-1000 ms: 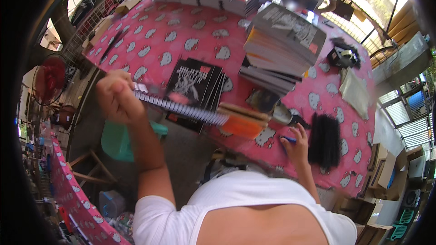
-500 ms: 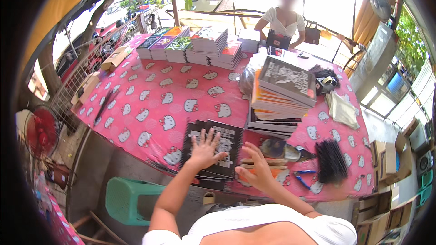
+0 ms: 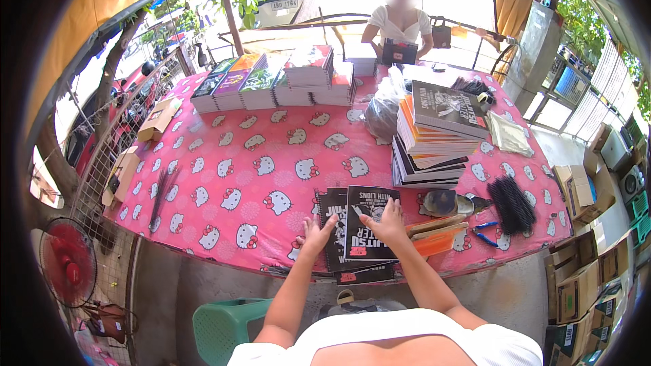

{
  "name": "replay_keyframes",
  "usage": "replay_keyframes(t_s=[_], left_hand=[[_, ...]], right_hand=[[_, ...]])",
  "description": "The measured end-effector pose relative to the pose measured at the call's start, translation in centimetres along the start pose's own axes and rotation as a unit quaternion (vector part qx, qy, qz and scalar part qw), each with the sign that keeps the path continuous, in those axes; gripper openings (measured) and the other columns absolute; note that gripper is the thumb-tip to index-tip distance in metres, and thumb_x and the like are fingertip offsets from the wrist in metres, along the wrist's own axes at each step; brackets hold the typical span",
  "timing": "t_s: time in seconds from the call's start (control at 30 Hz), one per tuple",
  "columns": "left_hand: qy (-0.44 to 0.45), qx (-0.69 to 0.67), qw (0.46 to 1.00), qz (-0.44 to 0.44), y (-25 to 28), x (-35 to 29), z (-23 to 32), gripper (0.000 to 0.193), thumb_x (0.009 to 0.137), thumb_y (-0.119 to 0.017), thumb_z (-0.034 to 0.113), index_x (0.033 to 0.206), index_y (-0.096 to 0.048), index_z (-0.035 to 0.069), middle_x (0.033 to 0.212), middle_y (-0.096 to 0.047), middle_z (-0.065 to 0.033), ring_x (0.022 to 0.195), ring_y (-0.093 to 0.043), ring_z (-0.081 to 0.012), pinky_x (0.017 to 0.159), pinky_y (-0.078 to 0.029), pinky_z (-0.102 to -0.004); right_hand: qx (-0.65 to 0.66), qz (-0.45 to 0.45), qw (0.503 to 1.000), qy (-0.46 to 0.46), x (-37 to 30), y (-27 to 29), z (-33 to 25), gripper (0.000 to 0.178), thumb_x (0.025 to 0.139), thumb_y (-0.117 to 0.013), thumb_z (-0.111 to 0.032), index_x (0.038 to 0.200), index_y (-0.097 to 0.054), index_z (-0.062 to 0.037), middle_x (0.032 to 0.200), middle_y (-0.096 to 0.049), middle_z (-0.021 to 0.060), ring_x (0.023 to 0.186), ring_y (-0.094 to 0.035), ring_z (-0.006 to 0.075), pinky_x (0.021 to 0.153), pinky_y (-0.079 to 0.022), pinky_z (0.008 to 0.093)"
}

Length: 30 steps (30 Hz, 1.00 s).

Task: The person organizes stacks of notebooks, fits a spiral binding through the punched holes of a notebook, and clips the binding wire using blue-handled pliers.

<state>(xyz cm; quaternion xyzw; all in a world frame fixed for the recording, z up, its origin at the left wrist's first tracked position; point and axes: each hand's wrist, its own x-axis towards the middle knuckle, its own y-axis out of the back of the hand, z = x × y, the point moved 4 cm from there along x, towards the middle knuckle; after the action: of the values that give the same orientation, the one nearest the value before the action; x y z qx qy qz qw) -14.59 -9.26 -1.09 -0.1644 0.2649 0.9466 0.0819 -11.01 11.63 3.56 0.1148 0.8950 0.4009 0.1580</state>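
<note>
Several black spiral-bound notebooks (image 3: 371, 244) lie in an uneven, fanned pile at the table's near edge, white and red print on their covers. My left hand (image 3: 317, 235) is at the pile's left edge, fingers spread and thumb against the notebooks. On the top notebook's right side rests my right hand (image 3: 386, 225), its thumb over the cover and its fingers stretched along the edge. Right of that hand are orange and brown sheets or booklets (image 3: 437, 234), blue-handled pliers (image 3: 485, 234) and a bundle of black spiral coils (image 3: 512, 205).
A tall stack of books (image 3: 434, 142) stands beyond my right hand, beside a clear plastic bag (image 3: 382, 116). More book stacks (image 3: 271, 81) line the far edge. A person (image 3: 400, 27) sits opposite with a dark book. A green stool (image 3: 227, 329) and red fan (image 3: 68, 261) are at left.
My left hand has gone from flat on the covers to the pile's left edge. My right hand has come onto the top notebook, which now sits further right on the pile. The view has shifted.
</note>
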Motion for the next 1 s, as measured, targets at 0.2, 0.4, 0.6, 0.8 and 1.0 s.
replay_keyframes(t_s=[0.2,0.4,0.6,0.8,1.0], left_hand=[[-0.088,-0.109,0.99,-0.016,-1.1,1.9,-2.6,0.07,0.077,-0.066,0.049,0.126,-0.045,0.004,0.12,-0.056,-0.0175,0.105,-0.058,-0.0301,0.086,-0.046,-0.0394],[0.022,-0.361,0.93,-0.071,-1.3,-1.8,0.7,0.058,0.079,-0.07,0.034,0.12,-0.043,0.004,0.105,-0.058,-0.0107,0.088,-0.06,-0.0185,0.07,-0.052,-0.0353],[0.14,-0.471,0.846,-0.205,-0.3,1.0,0.5,0.037,0.074,-0.076,0.027,0.094,-0.059,0.001,0.079,-0.064,-0.0084,0.064,-0.064,-0.0235,0.06,-0.056,-0.0404],[0.182,-0.41,0.843,-0.297,0.3,3.0,0.6,0.035,0.075,-0.075,0.029,0.095,-0.063,0.003,0.084,-0.067,-0.0089,0.072,-0.066,-0.023,0.066,-0.055,-0.0396],[0.147,-0.257,0.872,-0.391,1.3,4.2,-0.9,0.035,0.074,-0.076,0.021,0.1,-0.061,0.003,0.086,-0.066,-0.01,0.073,-0.066,-0.0233,0.066,-0.055,-0.0385]], right_hand=[[0.001,0.044,0.997,-0.06,0.8,0.0,0.9,0.11,0.066,-0.073,-0.056,0.138,-0.019,0.0069,0.142,-0.021,0.0329,0.132,-0.024,0.0462,0.108,-0.024,0.0472],[0.138,0.128,0.979,0.075,1.9,-0.8,2.0,0.11,0.064,-0.074,-0.059,0.133,-0.026,0.0107,0.134,-0.034,0.0335,0.127,-0.034,0.0419,0.105,-0.03,0.0442],[0.159,-0.076,0.973,-0.151,2.2,-0.3,3.7,0.106,0.065,-0.066,-0.071,0.118,-0.044,0.0175,0.11,-0.056,0.029,0.102,-0.057,0.0412,0.08,-0.048,0.0448],[0.272,-0.077,0.932,-0.228,0.1,-1.8,2.2,0.086,0.064,-0.07,-0.069,0.104,-0.059,0.0068,0.098,-0.063,0.0156,0.089,-0.062,0.0267,0.072,-0.049,0.0436],[0.421,-0.03,0.872,-0.246,-6.2,-4.9,3.1,0.088,0.064,-0.076,-0.059,0.108,-0.053,0.0135,0.096,-0.062,0.0137,0.085,-0.063,0.0211,0.07,-0.052,0.0381]])
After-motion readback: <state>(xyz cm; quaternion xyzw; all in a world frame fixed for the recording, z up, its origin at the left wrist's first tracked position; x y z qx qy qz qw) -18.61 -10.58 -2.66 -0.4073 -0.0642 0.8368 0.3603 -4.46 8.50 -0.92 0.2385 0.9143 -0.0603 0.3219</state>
